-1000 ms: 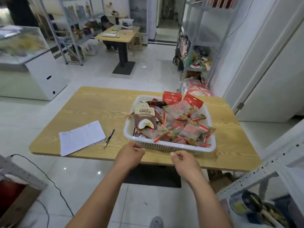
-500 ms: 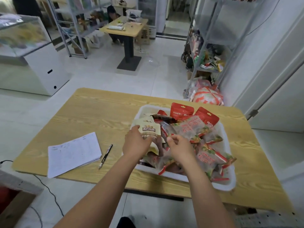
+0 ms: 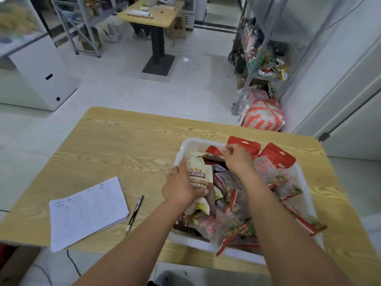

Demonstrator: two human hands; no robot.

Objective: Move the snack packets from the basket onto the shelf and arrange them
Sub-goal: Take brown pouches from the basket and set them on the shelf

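2 grips of mine are down in the white basket (image 3: 179, 155), which sits on the right half of the wooden bench (image 3: 123, 145), heaped with snack packets (image 3: 274, 178). My left grip (image 3: 181, 187) is at the basket's left wall, wrapped round the lower left part of a beige and brown packet (image 3: 199, 175), with 1 finger lying up along its left edge. That packet stands tilted up out of the heap, its printed face toward me.

My right grip (image 3: 237, 159) is over the far middle of the heap, fingers curled in and fingertips drawn together at the left corner of a red-topped packet (image 3: 248, 144). I cannot tell whether they pinch that packet, the dark packet beneath, or nothing. A 2nd red-topped packet (image 3: 278, 155) leans just beside it on the right. Clear packets with red edges fill the near side, and some poke over the near and right rims.

On the bench's left part lies a stack of printed sheets (image 3: 86, 209), with a pen (image 3: 135, 213) just beside its right edge, between sheets and basket. Beyond the bench, on the tiled floor, a metal rack (image 3: 257, 50) of goods stands at the right, with orange and white bags (image 3: 261, 118) at its foot.
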